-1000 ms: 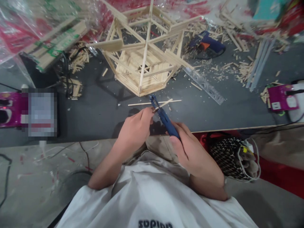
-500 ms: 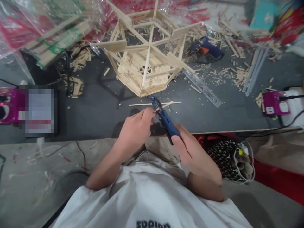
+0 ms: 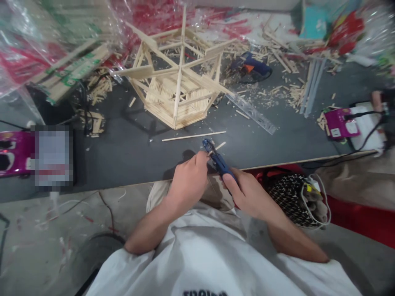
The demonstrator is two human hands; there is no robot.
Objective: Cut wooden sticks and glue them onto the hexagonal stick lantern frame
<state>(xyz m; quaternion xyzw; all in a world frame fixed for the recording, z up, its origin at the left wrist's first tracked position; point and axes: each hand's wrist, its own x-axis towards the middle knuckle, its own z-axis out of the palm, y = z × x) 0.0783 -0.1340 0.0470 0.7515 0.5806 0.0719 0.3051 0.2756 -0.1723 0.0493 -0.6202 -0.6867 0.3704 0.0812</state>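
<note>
left hand (image 3: 189, 174) pinches a stick (image 3: 210, 153) at the head of the pliers (image 3: 220, 163); right hand (image 3: 247, 190) is wrapped around them. at the pliers' eleven o'clock: a loose stick (image 3: 194, 136), then the frame (image 3: 179, 84).

Open tabletop (image 3: 123, 156) stretches between the left hand (image 3: 191, 176) and the dark-edged screen (image 3: 54, 156), leaving a sideways path along the near edge. Straight ahead, a loose stick (image 3: 194, 136) lies across the way just short of the wooden framework (image 3: 179, 82), whose jutting beams obstruct a low reach to the far side. Beyond the blue hand tool (image 3: 220, 164) in the right hand (image 3: 247, 191), a transparent ruler (image 3: 253, 113) slants before the glue gun (image 3: 257, 68); another lane opens between ruler and purple box (image 3: 342, 123), hemmed at its far end by wood scraps (image 3: 294, 95).
</note>
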